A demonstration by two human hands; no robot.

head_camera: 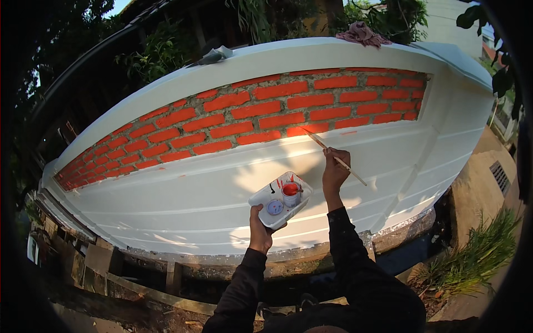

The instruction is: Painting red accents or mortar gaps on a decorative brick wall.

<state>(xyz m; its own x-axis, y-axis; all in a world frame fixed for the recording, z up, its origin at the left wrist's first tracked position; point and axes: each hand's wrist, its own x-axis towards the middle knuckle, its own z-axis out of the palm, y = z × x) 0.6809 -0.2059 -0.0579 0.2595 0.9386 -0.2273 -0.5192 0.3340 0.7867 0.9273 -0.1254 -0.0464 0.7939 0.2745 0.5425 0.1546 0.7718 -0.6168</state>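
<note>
My right hand (335, 171) grips a thin wooden paintbrush (348, 166), its tip touching an orange-red brick (308, 129) in the bottom row of a brick panel. My left hand (261, 228) holds a white plastic tray (266, 197) below the panel. Inside the tray stand an open small pot of orange-red paint (291, 195), with a short brown item sticking out of it, and a round lid (275, 207) beside it. Red and black smears mark the tray. Grey mortar separates the painted bricks, and a white wall (200, 179) frames them. Small orange marks show on the white below the bricks.
A crumpled mauve cloth (363, 35) and a greyish bundle (215, 55) lie on the wall's top. Below the wall runs a dark drain channel with concrete edges (158, 293). A grassy plant (470, 254) grows at the lower right, near a vent grille (499, 178).
</note>
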